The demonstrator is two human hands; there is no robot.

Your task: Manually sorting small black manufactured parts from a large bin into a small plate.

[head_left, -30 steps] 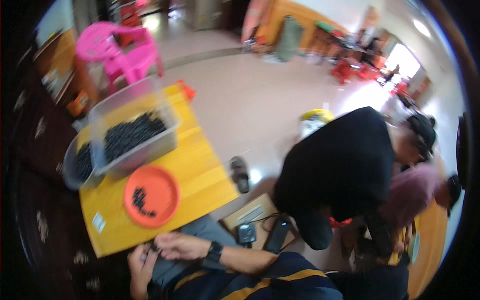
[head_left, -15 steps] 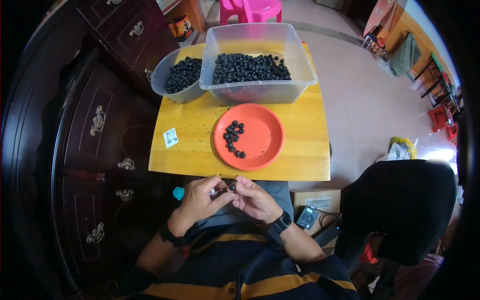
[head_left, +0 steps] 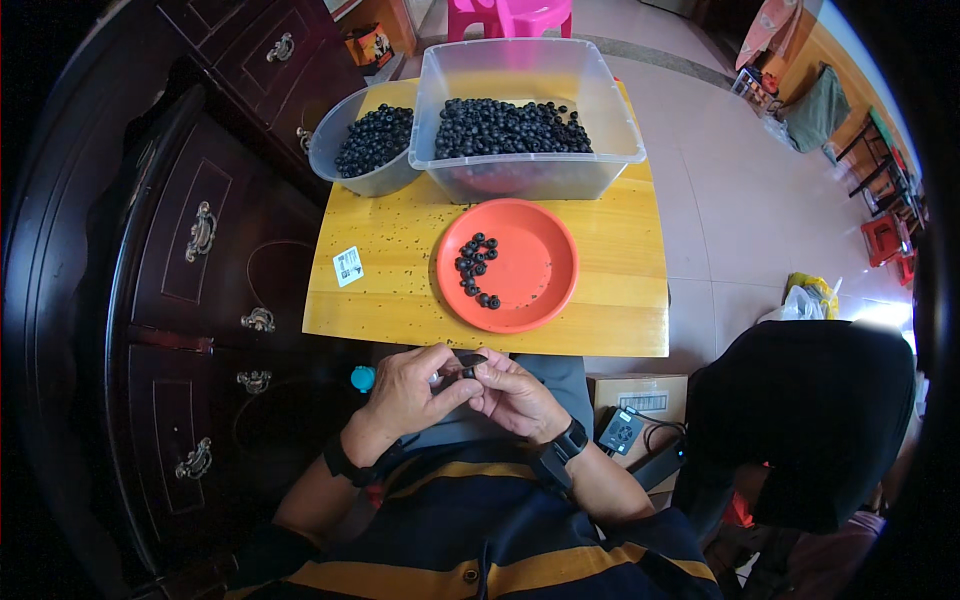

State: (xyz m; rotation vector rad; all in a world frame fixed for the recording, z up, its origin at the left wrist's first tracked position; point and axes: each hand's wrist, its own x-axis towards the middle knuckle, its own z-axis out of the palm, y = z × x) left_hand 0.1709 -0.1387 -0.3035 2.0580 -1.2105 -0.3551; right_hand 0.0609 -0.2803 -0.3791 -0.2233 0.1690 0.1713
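My hands meet over my lap, just in front of the yellow table (head_left: 390,320). My left hand (head_left: 405,390) is closed around a thin dark blade-like tool (head_left: 472,358), with something silvery between its fingers. In a pinch, my right hand (head_left: 518,395) holds a small black ring-shaped piece (head_left: 468,374) against the tool; the fingers hide part of both. On the table ahead, an orange-red plate (head_left: 535,250) bears several similar black pieces (head_left: 479,269), gathered on its left side.
Behind the plate stand a large clear plastic bin (head_left: 540,180) and a round clear tub (head_left: 375,183), both holding many black pieces. Dark crumbs and a white label (head_left: 348,266) lie on the table. Dark drawers (head_left: 200,230) rise at left; a cardboard box (head_left: 650,392) and black-covered seat (head_left: 800,420) stand right.
My hands stay together, and the dark tool shows more plainly above the black piece. The whole view has shifted slightly; the pieces on the plate look the same.
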